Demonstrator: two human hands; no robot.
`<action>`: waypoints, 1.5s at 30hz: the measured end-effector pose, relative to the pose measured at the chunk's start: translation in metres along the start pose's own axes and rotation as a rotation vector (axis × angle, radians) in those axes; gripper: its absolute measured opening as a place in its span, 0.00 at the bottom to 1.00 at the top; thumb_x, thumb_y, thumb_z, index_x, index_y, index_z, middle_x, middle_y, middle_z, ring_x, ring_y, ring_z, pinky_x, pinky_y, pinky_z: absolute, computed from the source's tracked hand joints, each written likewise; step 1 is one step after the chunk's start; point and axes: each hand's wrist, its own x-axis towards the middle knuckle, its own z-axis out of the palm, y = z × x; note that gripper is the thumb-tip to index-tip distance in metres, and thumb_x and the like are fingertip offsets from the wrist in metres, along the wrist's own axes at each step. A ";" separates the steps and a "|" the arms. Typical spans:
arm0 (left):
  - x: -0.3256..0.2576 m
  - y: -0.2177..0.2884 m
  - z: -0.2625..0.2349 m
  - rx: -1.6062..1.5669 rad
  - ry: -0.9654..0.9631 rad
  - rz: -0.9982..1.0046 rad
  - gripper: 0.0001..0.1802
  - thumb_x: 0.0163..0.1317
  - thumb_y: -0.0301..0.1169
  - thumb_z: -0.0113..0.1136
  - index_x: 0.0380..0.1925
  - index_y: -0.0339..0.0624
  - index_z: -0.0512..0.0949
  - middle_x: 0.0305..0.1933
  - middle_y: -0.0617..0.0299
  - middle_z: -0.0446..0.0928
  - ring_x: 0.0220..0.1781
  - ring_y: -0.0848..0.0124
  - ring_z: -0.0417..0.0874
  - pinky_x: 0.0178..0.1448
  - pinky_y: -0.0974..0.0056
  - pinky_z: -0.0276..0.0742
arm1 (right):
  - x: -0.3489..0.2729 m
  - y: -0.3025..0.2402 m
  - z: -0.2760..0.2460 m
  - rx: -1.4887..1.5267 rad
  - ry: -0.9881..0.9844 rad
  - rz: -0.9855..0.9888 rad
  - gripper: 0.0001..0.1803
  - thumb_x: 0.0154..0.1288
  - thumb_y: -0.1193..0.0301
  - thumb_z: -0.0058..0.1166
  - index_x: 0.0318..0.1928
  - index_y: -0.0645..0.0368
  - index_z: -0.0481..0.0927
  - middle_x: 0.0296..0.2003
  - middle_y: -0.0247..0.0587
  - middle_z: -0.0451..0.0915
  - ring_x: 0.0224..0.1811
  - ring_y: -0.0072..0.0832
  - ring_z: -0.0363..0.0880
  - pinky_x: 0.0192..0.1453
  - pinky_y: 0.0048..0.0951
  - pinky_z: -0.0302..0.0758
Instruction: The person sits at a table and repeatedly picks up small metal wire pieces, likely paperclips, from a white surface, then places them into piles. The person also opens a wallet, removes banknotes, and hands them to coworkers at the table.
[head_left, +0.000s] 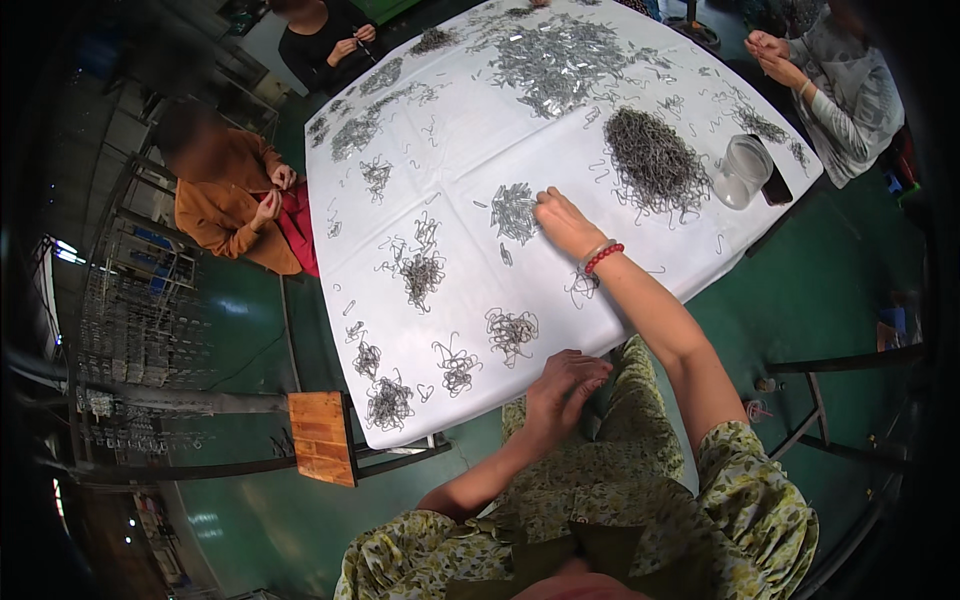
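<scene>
We see the right hand (565, 222) stretched out over the white table (460, 150), palm down, with its fingers (545, 205) laid flat and loose. The fingertips touch the edge of a small pile of bent wire pieces (514, 211), which lies just to their left. Whether a piece is pinched under them we cannot tell, because the hand covers that spot. A red bead bracelet (603, 258) sits on this wrist. The left hand (562, 385) rests at the near table edge with the fingers curled downward; what is between them is hidden, so its grip is not clear to us. Beyond the right fingertips, further away, lies a big heap of wire pieces (652, 160), beside a clear plastic cup (742, 170).
</scene>
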 end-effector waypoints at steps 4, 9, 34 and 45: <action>-0.004 0.012 -0.006 0.013 -0.007 0.009 0.06 0.56 0.20 0.58 0.34 0.39 0.75 0.39 0.58 0.81 0.44 0.62 0.78 0.49 0.62 0.74 | -0.008 -0.015 -0.014 -0.090 -0.087 0.033 0.08 0.49 0.84 0.45 0.31 0.70 0.77 0.39 0.52 0.74 0.48 0.42 0.71 0.52 0.36 0.73; -0.026 0.012 -0.009 -0.001 0.045 0.035 0.07 0.56 0.19 0.58 0.35 0.39 0.76 0.40 0.58 0.80 0.44 0.62 0.78 0.48 0.62 0.74 | -0.035 -0.037 -0.026 0.168 0.159 0.083 0.07 0.51 0.84 0.48 0.32 0.70 0.77 0.34 0.51 0.78 0.40 0.41 0.77 0.44 0.34 0.75; -0.068 -0.005 -0.051 -0.345 0.075 -0.019 0.07 0.57 0.27 0.60 0.35 0.37 0.79 0.34 0.58 0.80 0.36 0.68 0.81 0.41 0.65 0.75 | -0.209 -0.229 -0.130 0.892 0.451 0.430 0.06 0.56 0.86 0.55 0.35 0.68 0.78 0.32 0.38 0.75 0.29 0.18 0.71 0.29 0.16 0.68; -0.077 -0.018 -0.091 -0.161 0.135 -0.001 0.17 0.56 0.29 0.61 0.47 0.42 0.76 0.45 0.58 0.78 0.43 0.66 0.79 0.48 0.63 0.73 | -0.201 -0.227 -0.099 0.911 0.348 0.409 0.06 0.53 0.89 0.55 0.33 0.69 0.79 0.29 0.41 0.79 0.32 0.22 0.75 0.38 0.20 0.72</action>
